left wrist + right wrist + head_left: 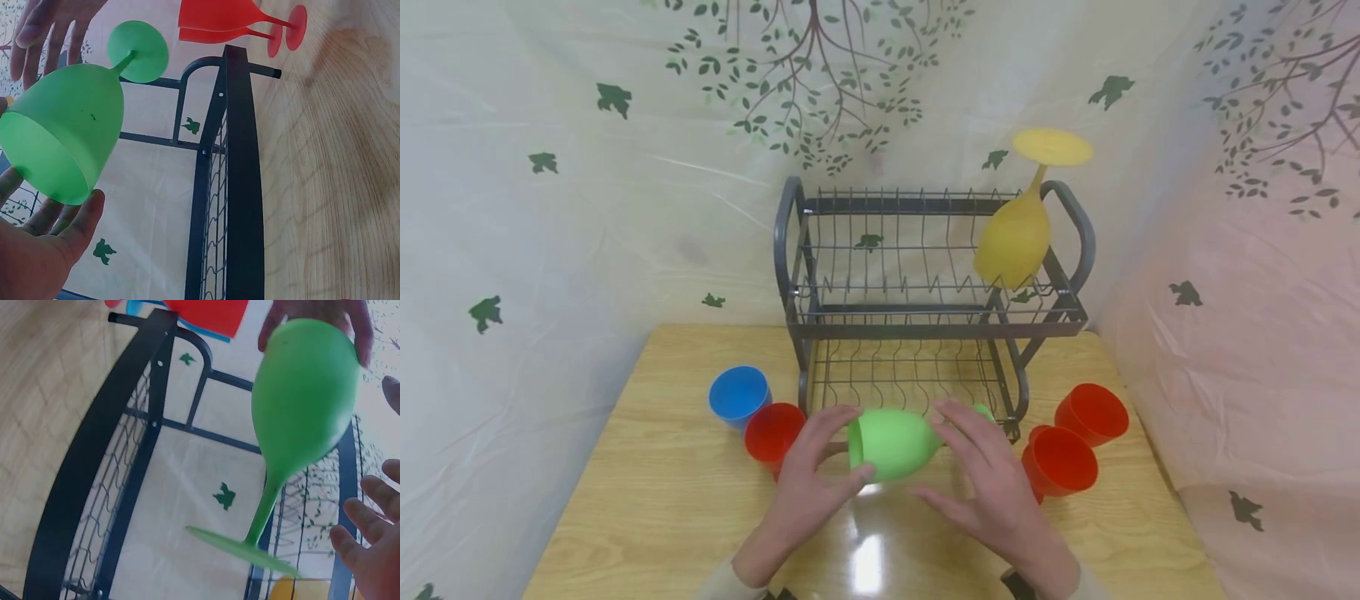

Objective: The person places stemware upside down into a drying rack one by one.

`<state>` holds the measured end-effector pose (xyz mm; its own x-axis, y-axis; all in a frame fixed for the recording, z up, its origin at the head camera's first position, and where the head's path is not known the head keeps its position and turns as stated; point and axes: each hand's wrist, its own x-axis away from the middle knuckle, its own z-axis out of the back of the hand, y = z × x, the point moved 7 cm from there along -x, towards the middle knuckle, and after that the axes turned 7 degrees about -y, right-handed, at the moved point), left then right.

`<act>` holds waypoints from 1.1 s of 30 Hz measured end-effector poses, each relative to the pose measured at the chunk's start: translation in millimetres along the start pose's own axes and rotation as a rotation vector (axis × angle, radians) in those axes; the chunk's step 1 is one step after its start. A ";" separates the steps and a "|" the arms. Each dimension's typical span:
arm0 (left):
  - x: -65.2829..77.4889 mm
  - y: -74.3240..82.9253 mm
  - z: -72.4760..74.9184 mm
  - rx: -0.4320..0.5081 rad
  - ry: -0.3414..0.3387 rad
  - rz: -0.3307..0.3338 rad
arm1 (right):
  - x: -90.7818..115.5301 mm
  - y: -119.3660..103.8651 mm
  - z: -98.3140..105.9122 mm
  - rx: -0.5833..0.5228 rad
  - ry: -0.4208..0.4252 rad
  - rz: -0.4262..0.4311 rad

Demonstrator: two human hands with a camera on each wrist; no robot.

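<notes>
A green plastic wine glass (pixel 897 446) lies on its side in the air before the dish rack, mouth to the left. My left hand (pixel 808 487) holds it at the rim, thumb on the near side and fingers on the far side. In the left wrist view the bowl of the green wine glass (pixel 75 115) tilts mouth-down, its stem and round foot pointing away. Close by the stem, my right hand (pixel 992 483) has its fingers spread. The right wrist view shows a gap between the right hand's fingers (pixel 369 519) and the green wine glass (pixel 306 394).
A two-tier black dish rack (pixel 925 331) stands at the back of the wooden table (pixel 647 500). An upside-down yellow wine glass (pixel 1015 237) sits on its upper tier. Left are a blue cup (pixel 740 396) and a red one (pixel 772 433); two red wine glasses (pixel 1060 462) stand right.
</notes>
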<state>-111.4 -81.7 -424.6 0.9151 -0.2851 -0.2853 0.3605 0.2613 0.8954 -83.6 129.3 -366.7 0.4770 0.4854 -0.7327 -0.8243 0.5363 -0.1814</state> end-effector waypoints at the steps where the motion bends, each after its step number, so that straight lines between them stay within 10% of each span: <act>1: 0.5 -0.7 0.7 0.021 0.003 0.006 | -0.1 0.8 2.7 0.000 0.019 0.001; 12: 2.2 -8.3 4.6 0.235 0.035 0.026 | 3.3 14.7 23.7 -0.007 0.146 -0.061; 33: 0.4 -8.6 8.7 0.355 0.065 0.093 | 33.7 48.4 21.2 -0.171 0.171 -0.395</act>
<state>-115.7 -92.0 -429.5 0.9547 -0.2129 -0.2080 0.2007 -0.0558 0.9781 -100.9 186.3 -386.3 0.7191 0.1384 -0.6810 -0.6352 0.5283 -0.5634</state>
